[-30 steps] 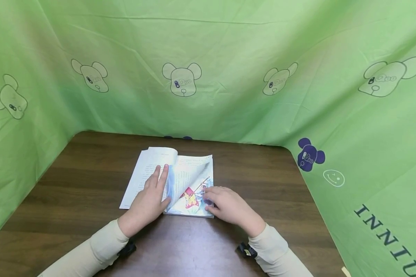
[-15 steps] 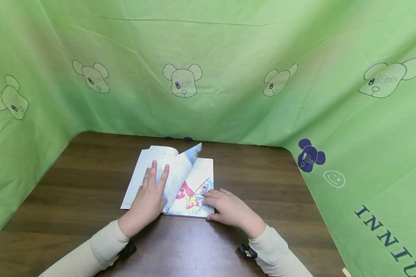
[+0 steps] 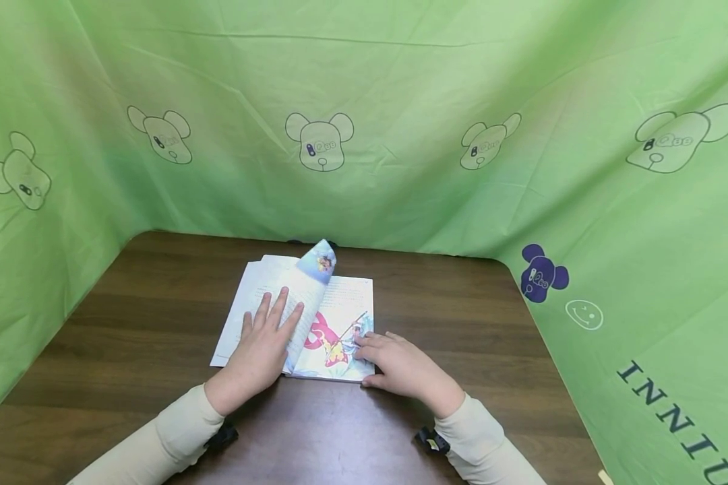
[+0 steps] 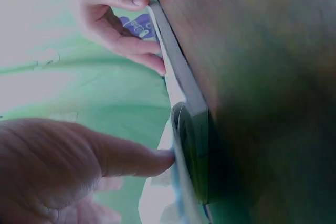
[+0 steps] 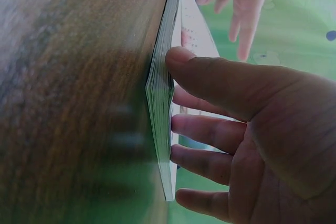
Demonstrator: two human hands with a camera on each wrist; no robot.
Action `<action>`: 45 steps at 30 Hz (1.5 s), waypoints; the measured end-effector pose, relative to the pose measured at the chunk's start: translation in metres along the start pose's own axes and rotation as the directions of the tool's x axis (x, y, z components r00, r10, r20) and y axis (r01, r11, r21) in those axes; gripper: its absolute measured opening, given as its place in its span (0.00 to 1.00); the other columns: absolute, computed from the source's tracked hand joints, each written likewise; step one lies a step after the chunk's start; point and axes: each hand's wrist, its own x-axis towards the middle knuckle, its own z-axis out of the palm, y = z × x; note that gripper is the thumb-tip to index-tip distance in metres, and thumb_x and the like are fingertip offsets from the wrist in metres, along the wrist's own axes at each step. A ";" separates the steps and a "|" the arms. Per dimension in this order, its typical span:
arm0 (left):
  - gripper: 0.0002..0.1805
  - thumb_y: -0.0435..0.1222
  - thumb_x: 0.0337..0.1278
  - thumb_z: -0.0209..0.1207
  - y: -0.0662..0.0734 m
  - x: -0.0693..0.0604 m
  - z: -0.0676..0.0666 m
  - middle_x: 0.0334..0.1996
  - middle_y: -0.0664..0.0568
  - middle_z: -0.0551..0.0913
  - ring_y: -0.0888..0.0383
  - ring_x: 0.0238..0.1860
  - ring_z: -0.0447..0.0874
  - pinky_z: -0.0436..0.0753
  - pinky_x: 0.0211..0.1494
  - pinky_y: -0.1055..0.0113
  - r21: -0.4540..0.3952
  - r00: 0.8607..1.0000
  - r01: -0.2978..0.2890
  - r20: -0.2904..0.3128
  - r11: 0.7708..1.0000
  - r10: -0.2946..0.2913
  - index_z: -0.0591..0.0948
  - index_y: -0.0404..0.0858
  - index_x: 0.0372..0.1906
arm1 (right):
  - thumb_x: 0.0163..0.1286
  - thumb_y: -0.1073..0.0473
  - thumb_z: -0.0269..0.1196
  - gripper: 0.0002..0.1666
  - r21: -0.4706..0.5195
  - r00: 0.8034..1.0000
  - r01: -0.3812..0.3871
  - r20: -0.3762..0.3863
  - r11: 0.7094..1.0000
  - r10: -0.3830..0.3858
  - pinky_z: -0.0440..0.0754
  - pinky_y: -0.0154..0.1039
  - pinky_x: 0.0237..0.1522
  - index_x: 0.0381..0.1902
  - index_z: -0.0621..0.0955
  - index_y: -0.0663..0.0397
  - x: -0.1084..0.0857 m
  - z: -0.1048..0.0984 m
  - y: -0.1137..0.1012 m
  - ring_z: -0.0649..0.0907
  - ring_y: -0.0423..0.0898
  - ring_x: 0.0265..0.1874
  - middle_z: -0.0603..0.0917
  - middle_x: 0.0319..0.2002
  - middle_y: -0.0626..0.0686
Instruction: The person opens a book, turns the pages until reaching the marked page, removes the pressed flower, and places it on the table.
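An open book [image 3: 340, 296] lies on the table, its right page printed with a pink and yellow picture. My left hand [image 3: 257, 353] rests with spread fingers on the left pages, where a leaf [image 3: 315, 263] bends over, its blue top corner raised. In the left wrist view the thumb of my left hand [image 4: 68, 161] touches the curved page by the spine. My right hand [image 3: 403, 364] lies on the lower right of the book; in the right wrist view the fingers of my right hand [image 5: 252, 129] rest along the page edge, thumb at the book's corner [image 5: 176, 59].
The brown wooden table [image 3: 461, 310] surrounds the book. A green cloth [image 3: 400, 195] with bear-head prints hangs behind and at both sides. A small pale object [image 3: 605, 477] shows at the lower right edge.
The picture leaf has swung from the right side over to the left, its top corner now leaning left. My left hand's fingers have shifted onto it; my right hand has slid slightly down.
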 end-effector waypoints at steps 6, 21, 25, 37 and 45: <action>0.35 0.25 0.63 0.61 -0.004 -0.001 -0.002 0.82 0.37 0.50 0.28 0.78 0.49 0.62 0.65 0.21 -0.008 0.996 -0.055 0.069 0.998 0.056 0.70 0.40 0.75 | 0.64 0.47 0.73 0.27 0.009 1.000 -0.001 0.005 1.000 0.001 0.69 0.63 0.69 0.59 0.84 0.50 0.000 0.000 0.001 0.75 0.55 0.70 0.78 0.69 0.54; 0.31 0.21 0.67 0.52 -0.012 0.000 -0.012 0.79 0.44 0.61 0.34 0.78 0.57 0.62 0.69 0.26 -0.073 0.953 -0.142 0.261 0.987 0.157 0.74 0.41 0.73 | 0.65 0.46 0.72 0.28 0.027 1.000 0.010 0.012 1.000 -0.010 0.69 0.63 0.70 0.59 0.84 0.50 -0.001 -0.001 0.002 0.75 0.56 0.71 0.78 0.70 0.54; 0.31 0.20 0.67 0.52 -0.012 0.000 -0.013 0.78 0.43 0.64 0.33 0.78 0.57 0.61 0.70 0.26 -0.076 0.942 -0.113 0.310 0.991 0.131 0.74 0.40 0.73 | 0.64 0.43 0.73 0.30 0.030 1.000 0.002 0.013 1.000 -0.002 0.68 0.63 0.70 0.60 0.83 0.50 -0.001 0.000 0.002 0.74 0.55 0.71 0.77 0.71 0.54; 0.29 0.24 0.68 0.52 -0.013 -0.002 -0.015 0.78 0.42 0.64 0.33 0.77 0.59 0.64 0.68 0.26 -0.084 0.931 -0.035 0.360 0.996 0.064 0.74 0.40 0.72 | 0.65 0.44 0.72 0.29 0.030 1.000 -0.006 0.024 1.000 0.006 0.67 0.63 0.71 0.60 0.84 0.50 -0.001 -0.003 0.000 0.74 0.54 0.72 0.76 0.71 0.53; 0.27 0.41 0.71 0.60 -0.013 -0.001 -0.014 0.77 0.40 0.65 0.33 0.76 0.61 0.69 0.66 0.28 -0.124 0.934 0.007 0.356 0.992 0.038 0.76 0.38 0.70 | 0.69 0.49 0.69 0.19 0.003 1.000 0.025 0.007 1.000 -0.025 0.70 0.64 0.69 0.54 0.87 0.49 0.000 -0.002 0.002 0.76 0.54 0.70 0.80 0.68 0.53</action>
